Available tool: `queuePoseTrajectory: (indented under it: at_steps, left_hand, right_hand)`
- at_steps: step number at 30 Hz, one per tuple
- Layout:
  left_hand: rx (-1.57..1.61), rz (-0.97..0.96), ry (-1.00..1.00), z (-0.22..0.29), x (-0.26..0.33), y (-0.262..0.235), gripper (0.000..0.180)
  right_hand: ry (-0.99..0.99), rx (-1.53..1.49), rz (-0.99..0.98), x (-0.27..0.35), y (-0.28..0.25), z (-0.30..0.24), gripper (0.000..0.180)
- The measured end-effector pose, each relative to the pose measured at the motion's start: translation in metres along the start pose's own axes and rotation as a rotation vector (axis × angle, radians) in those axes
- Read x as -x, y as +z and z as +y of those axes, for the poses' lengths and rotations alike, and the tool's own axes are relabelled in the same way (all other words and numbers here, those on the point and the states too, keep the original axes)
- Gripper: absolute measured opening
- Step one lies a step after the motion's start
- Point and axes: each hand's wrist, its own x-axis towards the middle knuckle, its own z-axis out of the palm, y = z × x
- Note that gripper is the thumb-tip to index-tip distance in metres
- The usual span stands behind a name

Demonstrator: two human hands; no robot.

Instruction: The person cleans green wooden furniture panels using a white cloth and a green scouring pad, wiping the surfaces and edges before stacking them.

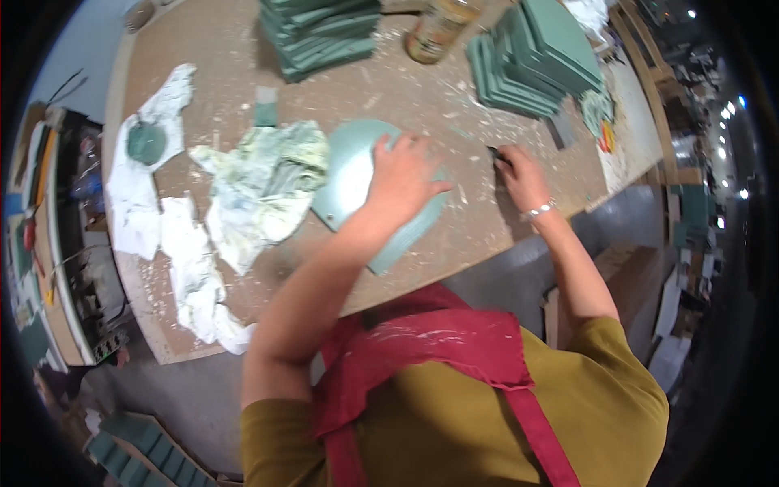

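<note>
Brown wooden table (475, 207), scratched and spotted with pale marks, fills the middle of a crowded workshop. On it lies a flat, pale green, shiny panel with a rounded top (345, 174); let this panel be the centre of the clock. The left hand (406, 174) rests upon it, fingers spread rather wide, thumb pointing away to 3 o'clock. The right hand (522, 174) is also at 3 o'clock, apart from the panel, its fingers narrow around a small dark tool (493, 152), whose kind I cannot tell.

At 9 o'clock, near the panel, lies a crumpled, stained whitish cloth (268, 191). A tall stack of green panels (320, 36) stands between 11 and 12, and another green stack (540, 61) near 2.

In my judgement, the work on this one panel is under way: its visible face looks even, with one small mark toward 8 o'clock. Whether the stacked pieces are finished or waiting, and so how much is left, I cannot tell.
</note>
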Motion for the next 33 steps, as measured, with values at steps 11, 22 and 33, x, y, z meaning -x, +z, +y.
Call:
queuePoseTrajectory:
  at_steps: [11,22,33]
  left_hand:
    - [-0.072,0.21,-0.026,-0.024,0.031,-0.003,0.051]
    - [-0.028,0.08,-0.132,-0.021,0.028,-0.011,0.051]
    - [-0.003,0.109,-0.108,-0.019,0.03,-0.018,0.048]
  right_hand:
    - [-0.205,-0.44,-0.192,-0.134,0.085,-0.227,0.02]
    - [-0.934,0.334,-0.208,-0.177,0.135,-0.267,0.043]
    - [0.197,-1.378,-0.65,-0.089,0.0,-0.153,0.035]
